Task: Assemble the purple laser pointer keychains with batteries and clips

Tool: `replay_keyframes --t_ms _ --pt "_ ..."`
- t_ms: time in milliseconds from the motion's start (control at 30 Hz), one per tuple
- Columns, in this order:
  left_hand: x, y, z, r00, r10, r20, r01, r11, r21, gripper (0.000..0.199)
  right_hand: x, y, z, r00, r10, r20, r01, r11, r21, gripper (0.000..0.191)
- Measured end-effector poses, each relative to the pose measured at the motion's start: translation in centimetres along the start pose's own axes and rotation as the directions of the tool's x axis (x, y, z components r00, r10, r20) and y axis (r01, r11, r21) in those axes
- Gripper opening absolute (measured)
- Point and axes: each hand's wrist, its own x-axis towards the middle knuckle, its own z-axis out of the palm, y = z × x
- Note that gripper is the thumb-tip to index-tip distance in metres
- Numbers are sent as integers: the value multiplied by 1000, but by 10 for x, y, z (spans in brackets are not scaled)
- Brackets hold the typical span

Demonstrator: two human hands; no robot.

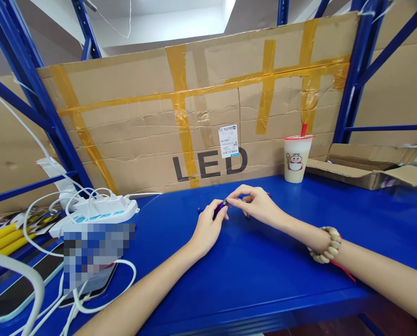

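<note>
My left hand (208, 226) is closed around a dark purple, shiny pen-like barrel (221, 208), whose dark end points up toward the right. A blue tip (200, 211) shows on the far side of the left hand; whether it belongs to the same piece is hidden. Thumb and forefinger of my right hand (255, 203) are pinched together at the barrel's upper end. What they grip is too small to make out. Slim purple piece (269, 195) peeks out behind the right hand, mostly covered by it. Both hands are just above the blue tabletop (257, 270).
A drink cup (295, 161) with a red straw stands at the back right, beside an open cardboard box (365, 168). On the left are a white power strip (100, 212), white cables and phones (23, 284). A taped cardboard sheet (142, 135) closes the back.
</note>
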Motion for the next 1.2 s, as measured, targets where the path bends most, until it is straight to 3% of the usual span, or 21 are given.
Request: replay_keyframes --t_ms 233,400,733,967,1200 --pt "-1 -2 1 997 33 66 -29 997 -70 26 4 3 -12 983 71 169 -70 997 -8 37" --pt "-4 -3 -1 996 52 69 -51 999 -18 30 3 -1 -17 949 189 254 -193 981 -7 39" --pt "-7 -1 -4 991 82 102 -99 981 166 33 2 0 -15 906 266 330 -290 957 24 38" --pt "-7 1 -4 997 41 61 -52 983 174 32 -2 -8 -13 883 353 310 -396 914 90 39" --pt "-5 5 -3 1000 -12 5 11 992 127 20 0 -1 -7 936 264 233 -285 956 64 40"
